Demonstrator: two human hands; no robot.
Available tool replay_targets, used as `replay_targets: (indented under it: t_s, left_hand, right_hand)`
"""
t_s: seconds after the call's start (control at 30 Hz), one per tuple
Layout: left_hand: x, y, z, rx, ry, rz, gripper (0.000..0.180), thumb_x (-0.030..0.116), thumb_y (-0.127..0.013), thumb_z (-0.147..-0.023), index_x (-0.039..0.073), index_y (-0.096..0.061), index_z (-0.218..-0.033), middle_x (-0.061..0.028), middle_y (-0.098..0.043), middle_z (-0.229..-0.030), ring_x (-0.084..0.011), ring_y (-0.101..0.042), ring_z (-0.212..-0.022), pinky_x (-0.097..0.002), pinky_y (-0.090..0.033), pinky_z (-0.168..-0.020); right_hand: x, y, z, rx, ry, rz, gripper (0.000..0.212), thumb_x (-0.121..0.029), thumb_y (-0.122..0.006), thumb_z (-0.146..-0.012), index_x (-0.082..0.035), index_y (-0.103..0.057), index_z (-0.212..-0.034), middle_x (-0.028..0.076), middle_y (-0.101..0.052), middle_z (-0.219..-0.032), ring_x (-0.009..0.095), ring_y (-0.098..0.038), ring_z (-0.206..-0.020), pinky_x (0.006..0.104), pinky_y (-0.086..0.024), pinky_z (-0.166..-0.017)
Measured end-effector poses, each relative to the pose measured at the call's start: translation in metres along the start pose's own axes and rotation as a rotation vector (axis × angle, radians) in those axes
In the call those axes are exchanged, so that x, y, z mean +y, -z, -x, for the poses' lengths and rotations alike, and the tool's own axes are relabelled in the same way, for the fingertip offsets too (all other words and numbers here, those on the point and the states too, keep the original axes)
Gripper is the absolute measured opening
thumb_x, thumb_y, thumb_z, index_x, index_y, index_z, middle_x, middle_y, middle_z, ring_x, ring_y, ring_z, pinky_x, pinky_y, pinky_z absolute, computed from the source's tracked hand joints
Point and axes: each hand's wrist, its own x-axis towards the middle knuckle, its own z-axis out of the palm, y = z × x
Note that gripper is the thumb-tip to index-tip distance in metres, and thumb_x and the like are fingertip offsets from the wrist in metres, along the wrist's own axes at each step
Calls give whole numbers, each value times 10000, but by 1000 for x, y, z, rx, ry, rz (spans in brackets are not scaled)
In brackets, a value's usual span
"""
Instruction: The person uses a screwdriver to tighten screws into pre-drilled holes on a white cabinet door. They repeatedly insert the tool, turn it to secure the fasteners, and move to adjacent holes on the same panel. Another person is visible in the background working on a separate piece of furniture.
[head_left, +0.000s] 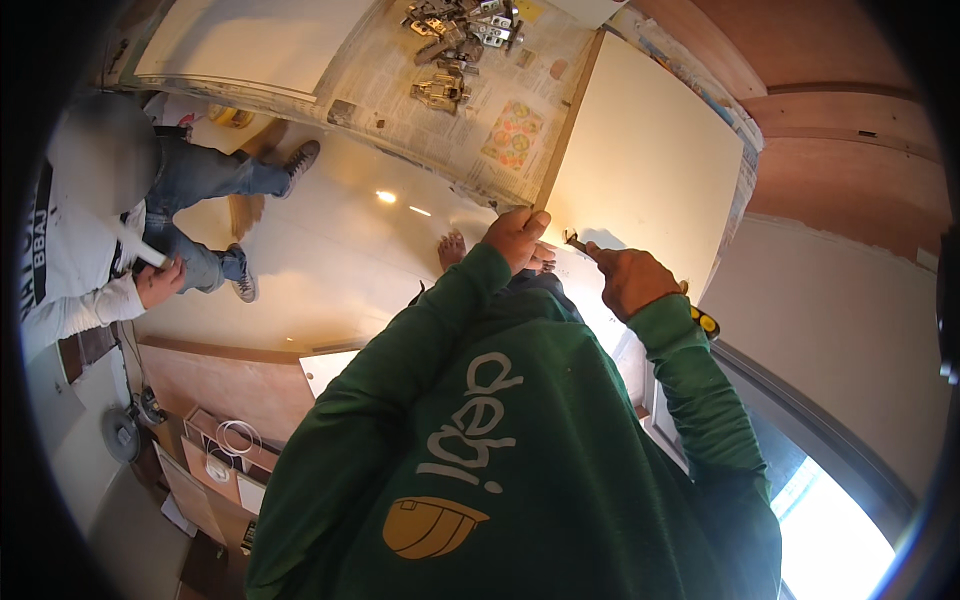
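A cream-white board (pixel 655 150) with a brown edge lies flat on a newspaper-covered worktop. My left hand (pixel 517 238) is closed at the board's near left corner, thumb on top. My right hand (pixel 637 281) is wrapped round a narrow dark-tipped tool (pixel 582 243), its kind hidden by my fingers. The tool's tip meets a small dark spot or recess near the board's front edge. Behind my right wrist shows a yellow and black rounded piece (pixel 706 322); I cannot tell if it belongs to the tool.
Several metal cabinet hinges (pixel 445 92) lie piled on the newspaper (pixel 535 90). Another white board (pixel 250 45) rests at the far left. A person (pixel 165 215) in jeans stands at the left, holding a pale strip. A fan (pixel 120 432) and wooden panels (pixel 225 370) stand lower left.
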Motion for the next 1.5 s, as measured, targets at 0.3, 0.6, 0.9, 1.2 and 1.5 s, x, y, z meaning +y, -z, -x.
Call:
replay_targets:
  t_s: [0.3,0.6,0.9,1.2,1.5]
  left_hand:
    - [3,-1,2,30,-23,-18,446,411,-541,-1087,-15,-560,-1218,-150,-696,-995,-268,-774,-941,-395,-637,-750]
    - [10,-7,6,23,127,209,644,548,-539,-1069,107,-422,-1523,-210,-482,-1496,-409,-683,-1197,-605,-563,-986]
    - [8,-14,7,24,79,264,714,549,-541,-1069,78,-358,-1573,-220,-548,-1413,-420,-696,-1182,-581,-582,-973]
    - [0,-17,7,58,17,240,523,478,-505,-1104,50,-449,-1399,-190,-635,-1244,-425,-738,-1078,-560,-595,-975]
    - [0,-14,13,-33,157,360,596,489,-544,-1078,75,-401,-1482,-228,-616,-1315,-398,-665,-1235,-599,-570,-983]
  right_hand:
    - [-12,18,-5,-2,5,174,389,-193,-547,-1006,-253,-698,-1360,185,-735,-953,356,-740,-832,478,-611,-746]
    - [0,23,4,24,-57,50,360,-193,-546,-1006,-211,-722,-1320,198,-733,-909,367,-737,-847,495,-601,-754]
    - [3,19,-3,-55,-12,15,413,-134,-562,-960,-225,-720,-1331,182,-745,-934,370,-740,-863,494,-604,-779]
    - [-9,37,-13,-35,82,353,396,-174,-564,-985,-283,-728,-1329,129,-730,-942,288,-762,-824,426,-618,-723]
    - [9,39,-12,25,67,329,431,-151,-570,-975,-294,-711,-1356,142,-711,-1004,305,-748,-859,425,-611,-747]
